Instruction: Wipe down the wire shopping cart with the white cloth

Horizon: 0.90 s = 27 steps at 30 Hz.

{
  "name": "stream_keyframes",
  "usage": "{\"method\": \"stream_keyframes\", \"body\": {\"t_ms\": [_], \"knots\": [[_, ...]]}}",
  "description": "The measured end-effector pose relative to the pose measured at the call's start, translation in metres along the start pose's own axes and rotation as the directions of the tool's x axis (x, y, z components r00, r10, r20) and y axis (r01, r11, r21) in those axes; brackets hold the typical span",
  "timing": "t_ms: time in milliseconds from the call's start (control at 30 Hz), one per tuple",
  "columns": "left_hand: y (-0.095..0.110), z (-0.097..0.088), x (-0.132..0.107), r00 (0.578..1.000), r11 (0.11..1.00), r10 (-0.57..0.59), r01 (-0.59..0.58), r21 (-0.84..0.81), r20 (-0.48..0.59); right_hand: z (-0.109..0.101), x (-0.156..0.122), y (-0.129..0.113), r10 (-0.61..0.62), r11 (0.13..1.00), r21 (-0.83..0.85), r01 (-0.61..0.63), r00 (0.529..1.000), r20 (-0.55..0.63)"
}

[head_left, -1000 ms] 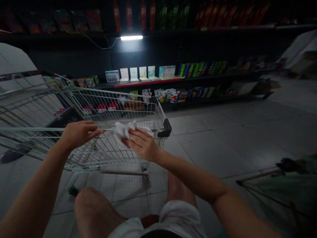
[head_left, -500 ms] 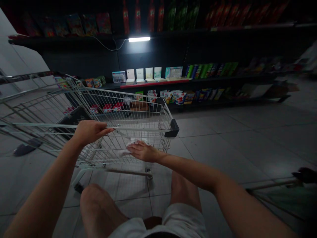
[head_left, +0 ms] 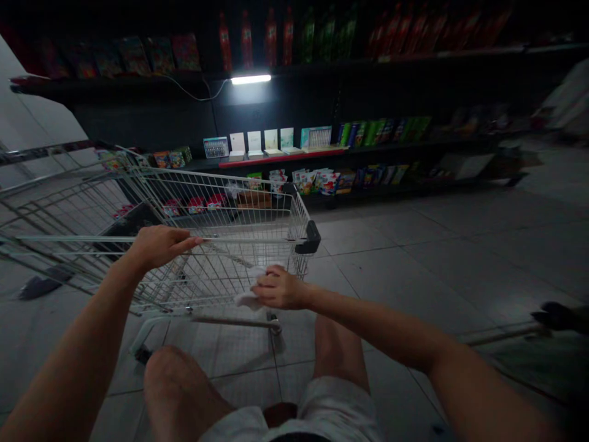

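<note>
A wire shopping cart (head_left: 221,182) stands sideways in front of me, with a black corner cap (head_left: 309,238) at the right end of its top rail. My left hand (head_left: 161,245) rests over the near top rail, fingers curled round it and pointing right. Bunched in my right hand (head_left: 281,288) is a white cloth (head_left: 248,299), held by the near side of the basket; whether it touches the wires I cannot tell. The cloth's far part is hidden behind my fingers.
Dark shelves (head_left: 151,113) hold bottles, boxes and snack packs beyond the cart. A lit tube lamp (head_left: 251,80) hangs under the upper shelf. My knees (head_left: 170,368) are close below the basket. A dark-ended pole (head_left: 501,334) lies at the right over a tiled floor (head_left: 396,270).
My right hand has shifted slightly right and its fingers, flat on the cloth before, now bunch it. My left hand stays on the rail. The whole view has moved a little.
</note>
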<state>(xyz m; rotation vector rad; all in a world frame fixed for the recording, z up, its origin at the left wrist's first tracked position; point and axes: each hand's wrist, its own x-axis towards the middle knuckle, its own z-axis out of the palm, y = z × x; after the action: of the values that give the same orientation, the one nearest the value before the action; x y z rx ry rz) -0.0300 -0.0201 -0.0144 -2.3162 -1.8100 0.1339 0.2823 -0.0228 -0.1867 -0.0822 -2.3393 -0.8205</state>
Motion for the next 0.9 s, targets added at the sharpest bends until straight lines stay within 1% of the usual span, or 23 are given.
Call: {"method": "stream_keyframes", "body": {"t_ms": [33, 67, 100, 133, 167, 233, 267, 300, 333, 367, 433, 467, 500, 567, 633, 667, 700, 733, 767, 800, 833, 867, 900], "knots": [[0.001, -0.001, 0.003, 0.999, 1.000, -0.026, 0.026, -0.011, 0.020, -0.008, -0.002, 0.006, 0.054, 0.998, -0.028, -0.055, 0.997, -0.063], [0.005, -0.002, 0.005, 0.999, 0.999, -0.034, 0.034, -0.020, 0.017, -0.014, -0.006, 0.012, 0.106, 0.992, -0.060, -0.113, 0.988, -0.114], [0.011, -0.004, 0.008, 1.000, 0.999, -0.018, 0.018, -0.030, -0.007, -0.018, -0.011, 0.017, 0.141, 0.984, -0.089, -0.155, 0.979, -0.150], [0.020, -0.006, 0.011, 0.999, 0.999, 0.020, -0.022, -0.040, -0.044, -0.019, -0.017, 0.020, 0.152, 0.980, -0.108, -0.170, 0.976, -0.155], [0.032, -0.008, 0.014, 0.993, 0.995, 0.080, -0.085, -0.053, -0.090, -0.018, -0.025, 0.020, 0.142, 0.981, -0.114, -0.156, 0.983, -0.119], [0.063, -0.014, 0.020, 0.967, 0.976, 0.192, -0.206, -0.065, -0.166, -0.013, -0.039, 0.015, 0.087, 0.993, -0.083, -0.086, 0.996, 0.015], [0.081, -0.018, 0.024, 0.956, 0.968, 0.228, -0.242, -0.060, -0.187, -0.012, -0.044, 0.012, 0.064, 0.997, -0.056, -0.060, 0.996, 0.066], [0.099, -0.022, 0.028, 0.946, 0.959, 0.261, -0.277, -0.059, -0.194, -0.012, -0.047, 0.011, 0.058, 0.998, -0.032, -0.055, 0.995, 0.085], [0.117, -0.025, 0.034, 0.937, 0.950, 0.291, -0.306, -0.055, -0.192, -0.014, -0.048, 0.011, 0.064, 0.998, -0.018, -0.063, 0.995, 0.074], [0.135, -0.028, 0.040, 0.934, 0.946, 0.305, -0.319, -0.052, -0.185, -0.017, -0.048, 0.014, 0.081, 0.997, -0.014, -0.081, 0.996, 0.035], [0.168, -0.032, 0.053, 0.938, 0.945, 0.311, -0.322, -0.055, -0.152, -0.024, -0.046, 0.023, 0.134, 0.990, -0.027, -0.135, 0.990, -0.044], [0.182, -0.032, 0.059, 0.942, 0.946, 0.308, -0.318, -0.060, -0.132, -0.025, -0.047, 0.028, 0.154, 0.987, -0.039, -0.156, 0.987, -0.045], [0.195, -0.031, 0.065, 0.943, 0.945, 0.312, -0.321, -0.065, -0.114, -0.023, -0.050, 0.031, 0.166, 0.985, -0.049, -0.167, 0.986, -0.018], [0.216, -0.025, 0.075, 0.939, 0.939, 0.330, -0.337, -0.071, -0.092, -0.015, -0.061, 0.031, 0.178, 0.984, -0.044, -0.174, 0.980, 0.084], [0.229, -0.017, 0.080, 0.934, 0.934, 0.345, -0.352, -0.063, -0.097, -0.007, -0.076, 0.024, 0.165, 0.986, -0.008, -0.166, 0.973, 0.164], [0.232, -0.013, 0.080, 0.931, 0.933, 0.348, -0.355, -0.053, -0.111, -0.006, -0.084, 0.020, 0.168, 0.985, 0.007, -0.172, 0.970, 0.178], [0.233, -0.010, 0.079, 0.928, 0.933, 0.351, -0.358, -0.039, -0.129, -0.009, -0.092, 0.018, 0.181, 0.982, 0.017, -0.187, 0.967, 0.178], [0.233, -0.007, 0.078, 0.923, 0.931, 0.356, -0.364, -0.025, -0.147, -0.016, -0.098, 0.019, 0.210, 0.976, 0.020, -0.217, 0.963, 0.168], [0.232, -0.005, 0.076, 0.918, 0.929, 0.363, -0.370, -0.011, -0.162, -0.027, -0.103, 0.023, 0.265, 0.962, 0.015, -0.271, 0.952, 0.155], [0.231, -0.004, 0.074, 0.912, 0.926, 0.371, -0.377, 0.001, -0.173, -0.042, -0.107, 0.030, 0.345, 0.937, 0.000, -0.348, 0.928, 0.140], [0.229, -0.003, 0.072, 0.907, 0.923, 0.380, -0.384, 0.011, -0.179, -0.060, -0.109, 0.040, 0.434, 0.900, -0.017, -0.435, 0.894, 0.113], [0.227, -0.002, 0.070, 0.904, 0.920, 0.387, -0.390, 0.018, -0.184, -0.079, -0.108, 0.052, 0.522, 0.853, -0.027, -0.521, 0.850, 0.073], [0.226, -0.002, 0.069, 0.900, 0.918, 0.393, -0.396, 0.024, -0.187, -0.097, -0.104, 0.065, 0.606, 0.796, -0.023, -0.605, 0.795, 0.022]]}}
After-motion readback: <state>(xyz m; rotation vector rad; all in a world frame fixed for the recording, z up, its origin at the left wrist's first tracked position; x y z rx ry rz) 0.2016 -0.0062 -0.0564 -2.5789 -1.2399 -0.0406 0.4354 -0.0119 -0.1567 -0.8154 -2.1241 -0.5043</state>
